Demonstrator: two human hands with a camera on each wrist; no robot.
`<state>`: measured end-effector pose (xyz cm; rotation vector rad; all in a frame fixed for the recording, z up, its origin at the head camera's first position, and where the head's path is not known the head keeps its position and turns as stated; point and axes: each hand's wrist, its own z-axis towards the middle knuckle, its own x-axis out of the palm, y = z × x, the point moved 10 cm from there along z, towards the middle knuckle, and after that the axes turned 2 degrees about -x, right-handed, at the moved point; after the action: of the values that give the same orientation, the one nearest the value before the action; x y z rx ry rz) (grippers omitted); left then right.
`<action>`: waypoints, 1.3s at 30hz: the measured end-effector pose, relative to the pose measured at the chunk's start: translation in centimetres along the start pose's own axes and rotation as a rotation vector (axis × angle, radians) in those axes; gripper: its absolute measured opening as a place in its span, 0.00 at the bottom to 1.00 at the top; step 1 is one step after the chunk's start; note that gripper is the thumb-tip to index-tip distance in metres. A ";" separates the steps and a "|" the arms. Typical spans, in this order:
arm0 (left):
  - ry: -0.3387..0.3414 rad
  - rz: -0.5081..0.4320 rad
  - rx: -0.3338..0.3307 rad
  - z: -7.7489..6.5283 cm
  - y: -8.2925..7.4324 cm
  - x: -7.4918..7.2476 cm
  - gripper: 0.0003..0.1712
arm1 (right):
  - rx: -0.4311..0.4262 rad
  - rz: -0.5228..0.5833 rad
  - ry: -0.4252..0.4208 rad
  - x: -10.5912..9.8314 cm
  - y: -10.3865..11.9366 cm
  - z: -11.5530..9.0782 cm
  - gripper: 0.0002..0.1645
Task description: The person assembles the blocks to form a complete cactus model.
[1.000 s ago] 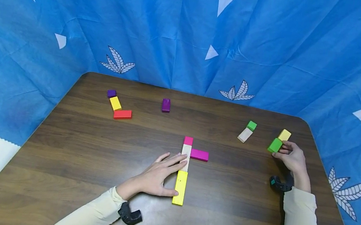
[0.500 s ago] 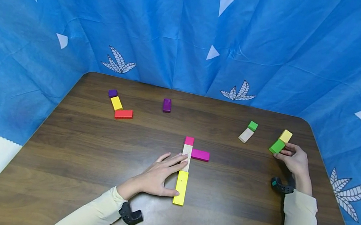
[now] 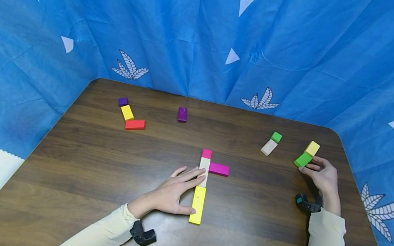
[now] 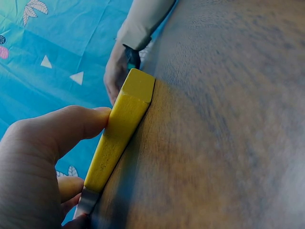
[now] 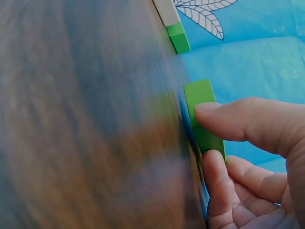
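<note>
My left hand lies spread across a row of blocks in the head view. Its fingertips rest on a white block, and the thumb touches the side of a yellow block, also seen close up in the left wrist view. A pink block caps the row's far end; a magenta block juts right from the white one. At the right, my right hand pinches a green block between thumb and fingers. The green block's far corner meets a pale yellow block.
Far left on the brown table, a small purple block, a yellow block and a red block form a chain. A darker purple block lies alone. Right of centre, a small green block touches a cream block.
The green block under my right hand has turned slightly against the pale yellow block, and that hand has shifted a little with it. My left hand stays on the row.
</note>
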<state>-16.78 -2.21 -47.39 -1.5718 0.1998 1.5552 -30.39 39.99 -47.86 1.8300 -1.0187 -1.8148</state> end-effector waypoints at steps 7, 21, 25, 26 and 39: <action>-0.001 0.000 0.004 0.0 -0.2 -0.1 0.53 | 0.013 0.050 -0.035 -0.3 -0.1 -0.4 0.44; -0.013 -0.012 0.006 0.0 -0.1 -0.3 0.53 | -0.230 0.184 -0.022 1.9 8.4 -2.7 0.38; -0.010 -0.016 0.004 0.0 -0.1 -0.3 0.53 | -0.328 0.161 0.073 4.4 11.4 -3.7 0.38; -0.008 -0.015 0.003 0.0 -0.2 -0.3 0.53 | -0.343 0.164 0.101 5.0 12.0 -3.9 0.38; 0.006 -0.007 -0.009 0.0 0.0 0.0 0.53 | -0.452 0.103 0.337 12.6 15.7 -5.0 0.37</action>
<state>-16.75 -2.24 -47.37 -1.5828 0.1911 1.5477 -30.36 19.41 -45.13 1.6846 -0.5168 -1.4599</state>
